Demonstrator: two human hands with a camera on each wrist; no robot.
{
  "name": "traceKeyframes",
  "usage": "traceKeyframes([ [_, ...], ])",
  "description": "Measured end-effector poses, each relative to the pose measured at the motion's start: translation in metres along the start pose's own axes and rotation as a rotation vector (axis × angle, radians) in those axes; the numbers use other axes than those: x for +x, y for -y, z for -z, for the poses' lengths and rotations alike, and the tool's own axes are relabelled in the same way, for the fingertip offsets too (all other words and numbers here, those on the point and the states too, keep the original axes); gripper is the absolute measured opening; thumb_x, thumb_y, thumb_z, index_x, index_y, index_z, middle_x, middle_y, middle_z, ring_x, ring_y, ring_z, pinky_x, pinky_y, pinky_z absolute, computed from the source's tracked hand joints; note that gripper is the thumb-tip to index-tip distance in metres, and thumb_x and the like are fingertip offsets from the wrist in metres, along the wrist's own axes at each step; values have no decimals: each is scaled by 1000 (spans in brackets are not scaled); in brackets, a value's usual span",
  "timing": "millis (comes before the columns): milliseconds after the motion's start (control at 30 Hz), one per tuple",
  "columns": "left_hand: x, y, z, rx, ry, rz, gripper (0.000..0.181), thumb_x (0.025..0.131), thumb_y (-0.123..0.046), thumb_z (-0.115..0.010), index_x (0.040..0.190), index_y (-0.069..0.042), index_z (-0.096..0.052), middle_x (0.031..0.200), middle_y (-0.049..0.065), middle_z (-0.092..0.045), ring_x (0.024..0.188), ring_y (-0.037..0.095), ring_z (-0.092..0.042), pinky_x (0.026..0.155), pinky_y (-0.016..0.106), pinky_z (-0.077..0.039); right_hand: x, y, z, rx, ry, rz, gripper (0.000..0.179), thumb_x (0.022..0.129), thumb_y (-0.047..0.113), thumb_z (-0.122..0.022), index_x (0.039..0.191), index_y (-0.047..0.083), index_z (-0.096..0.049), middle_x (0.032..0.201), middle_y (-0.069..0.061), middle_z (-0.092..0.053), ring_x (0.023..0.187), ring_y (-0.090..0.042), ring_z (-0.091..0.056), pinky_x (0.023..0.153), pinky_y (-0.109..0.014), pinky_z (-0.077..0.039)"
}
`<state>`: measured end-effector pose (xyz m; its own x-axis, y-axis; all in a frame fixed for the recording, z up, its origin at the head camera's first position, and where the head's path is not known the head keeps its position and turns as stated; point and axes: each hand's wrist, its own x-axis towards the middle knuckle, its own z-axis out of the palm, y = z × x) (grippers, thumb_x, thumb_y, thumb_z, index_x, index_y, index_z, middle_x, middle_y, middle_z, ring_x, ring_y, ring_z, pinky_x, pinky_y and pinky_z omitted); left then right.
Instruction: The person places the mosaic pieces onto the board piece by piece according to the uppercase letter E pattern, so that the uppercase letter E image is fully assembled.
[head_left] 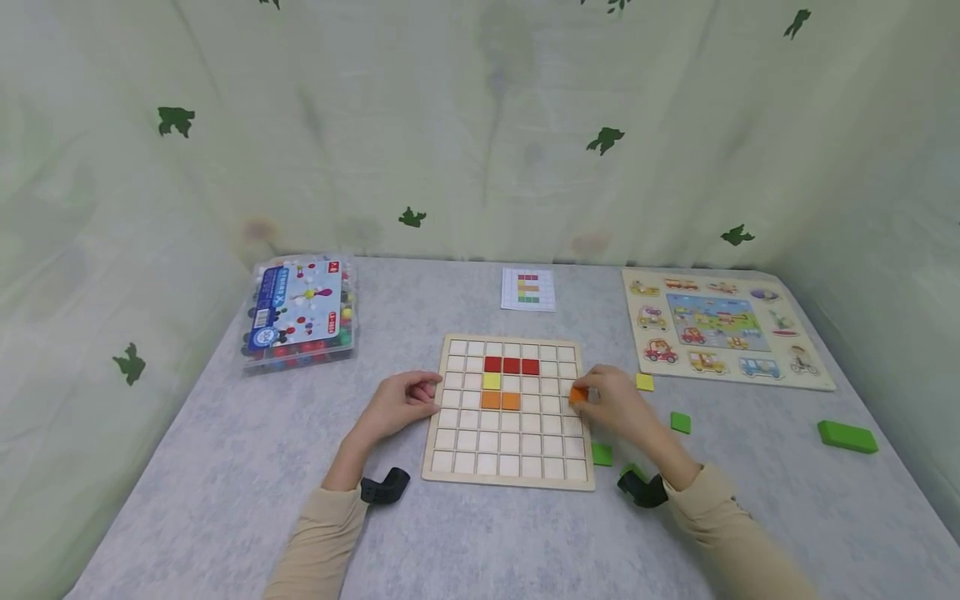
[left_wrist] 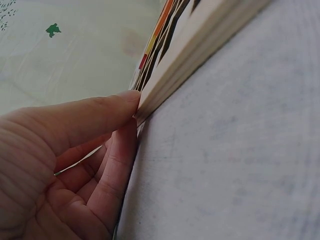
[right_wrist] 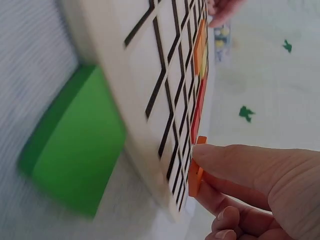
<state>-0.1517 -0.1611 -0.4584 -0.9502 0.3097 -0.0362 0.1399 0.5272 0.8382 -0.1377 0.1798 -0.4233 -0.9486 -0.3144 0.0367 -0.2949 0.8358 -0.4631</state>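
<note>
Beige cloth sleeves lie nearest; left hand grips a square pale-wood grid board, right hand pinches a square orange tile.

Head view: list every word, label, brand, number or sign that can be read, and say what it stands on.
Nothing reads surely enough to quote.
Label on the plastic box: print there, too small and blurred to read.
Pattern card: no legible words.
Puzzle board: no legible words.
Grid board: no writing visible.
</note>
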Motion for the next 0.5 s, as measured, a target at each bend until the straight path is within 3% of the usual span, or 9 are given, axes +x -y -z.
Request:
traceKeyframes([
  [233, 1, -1, 0, -5, -5, -8, 41, 78, -5, -72, 117, 3, -61, 89, 13, -63, 75, 11, -56, 66, 18, -48, 11, 22, -12, 15, 19, 7, 26, 78, 14, -75, 101, 2, -72, 90, -7, -65, 78, -16, -53, 67, -25, -43],
  [500, -1, -2, 0, -4, -5, -1, 41, 79, -5, -71, 118, 4, -60, 91, 14, -63, 76, 11, -56, 67, 18, -48, 18, 33, -24, 11, -6, 134, 20, 78, 13, -74, 96, 3, -74, 89, -5, -68, 79, -14, -56, 66, -22, -46],
])
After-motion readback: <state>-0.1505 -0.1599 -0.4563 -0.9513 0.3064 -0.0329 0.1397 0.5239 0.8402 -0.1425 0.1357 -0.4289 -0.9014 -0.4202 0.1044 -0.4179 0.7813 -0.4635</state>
